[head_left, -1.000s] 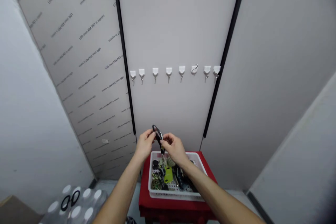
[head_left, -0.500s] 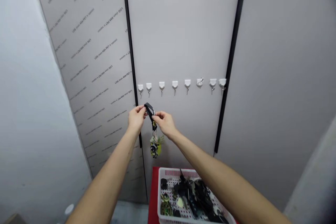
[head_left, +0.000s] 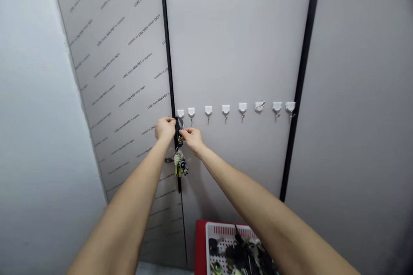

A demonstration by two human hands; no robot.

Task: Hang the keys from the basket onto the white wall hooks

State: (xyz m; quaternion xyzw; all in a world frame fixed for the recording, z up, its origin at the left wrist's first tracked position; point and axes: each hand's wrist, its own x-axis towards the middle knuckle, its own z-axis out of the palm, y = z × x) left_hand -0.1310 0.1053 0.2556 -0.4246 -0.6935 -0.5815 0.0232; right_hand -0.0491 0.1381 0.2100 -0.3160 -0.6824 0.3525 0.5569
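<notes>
Both hands pinch the black strap of a keychain (head_left: 179, 165), with yellow-green, pale and black charms dangling below it. My left hand (head_left: 164, 129) grips the upper left of the strap, fingers closed. Pinching its right side is my right hand (head_left: 194, 140), also closed. The strap's top is right beneath the leftmost white wall hook (head_left: 180, 113); the hook's metal tip is hidden, so I cannot tell whether they touch. A second hook (head_left: 191, 112) sits just to the right, with nothing hanging on it.
Several more white hooks (head_left: 226, 111) run rightward in a row on the grey panel (head_left: 235, 43). Black vertical strips (head_left: 167, 47) border it. Below, a white basket (head_left: 208, 249) of dark keychain-like items stands on a red surface (head_left: 200, 245).
Both hands have carried the keychain up and left, from below the hooks to the leftmost one. The charms have swung and turned. My view has shifted slightly.
</notes>
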